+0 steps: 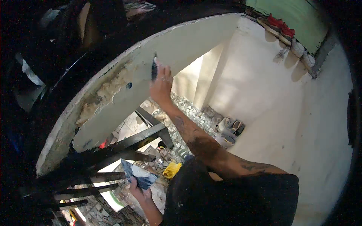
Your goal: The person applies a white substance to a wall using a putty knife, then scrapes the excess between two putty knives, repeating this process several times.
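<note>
My right hand (162, 86) is closed round a dark putty knife (154, 69), its blade up against the pale face of a concrete beam (184, 41). To the left of this hand the beam has a rough, brownish patch (107, 87) where the surface is broken away. Lower down, my left hand (141, 191) grips a flat plate (145, 184) from below. A smear of white putty (140, 172) lies on the plate, which is tilted and dark blue-grey in places.
Dark metal stair treads (130, 144) run below the beam. Shoes (227, 130) stand on the stone-patterned floor by the white wall (260, 83). Red shoes (281, 25) and others sit on a ledge at upper right. A yellow cloth (172, 170) lies below.
</note>
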`<move>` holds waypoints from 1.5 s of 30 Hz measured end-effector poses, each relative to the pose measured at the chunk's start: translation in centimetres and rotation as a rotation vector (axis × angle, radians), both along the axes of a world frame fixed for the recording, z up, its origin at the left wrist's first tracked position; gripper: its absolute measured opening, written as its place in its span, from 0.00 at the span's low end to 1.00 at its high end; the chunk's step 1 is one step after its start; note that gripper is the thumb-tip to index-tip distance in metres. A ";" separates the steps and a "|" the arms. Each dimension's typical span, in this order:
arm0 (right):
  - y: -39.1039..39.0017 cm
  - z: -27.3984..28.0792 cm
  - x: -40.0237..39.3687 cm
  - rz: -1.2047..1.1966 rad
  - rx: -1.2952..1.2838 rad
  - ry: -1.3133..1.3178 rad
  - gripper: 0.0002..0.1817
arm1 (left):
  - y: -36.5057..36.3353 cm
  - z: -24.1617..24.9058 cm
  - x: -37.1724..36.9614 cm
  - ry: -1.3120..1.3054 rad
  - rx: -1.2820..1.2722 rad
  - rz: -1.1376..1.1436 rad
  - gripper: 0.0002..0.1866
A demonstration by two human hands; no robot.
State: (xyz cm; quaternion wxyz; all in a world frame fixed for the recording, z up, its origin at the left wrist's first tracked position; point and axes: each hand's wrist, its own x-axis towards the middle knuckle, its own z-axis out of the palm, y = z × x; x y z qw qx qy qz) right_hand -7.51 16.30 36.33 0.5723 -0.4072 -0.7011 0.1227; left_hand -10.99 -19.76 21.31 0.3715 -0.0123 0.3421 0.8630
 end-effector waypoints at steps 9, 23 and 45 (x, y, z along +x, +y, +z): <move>-10.2 -1.3 -0.5 0.978 -0.117 0.233 0.33 | 2.1 6.1 2.1 0.013 -0.045 0.103 0.16; -13.4 -11.0 8.2 1.495 -0.650 -0.309 0.17 | 4.4 6.2 2.4 0.003 -0.029 0.096 0.17; 14.0 -3.9 5.7 -0.194 -0.123 0.105 0.37 | 1.3 4.9 3.8 0.024 0.022 -0.089 0.20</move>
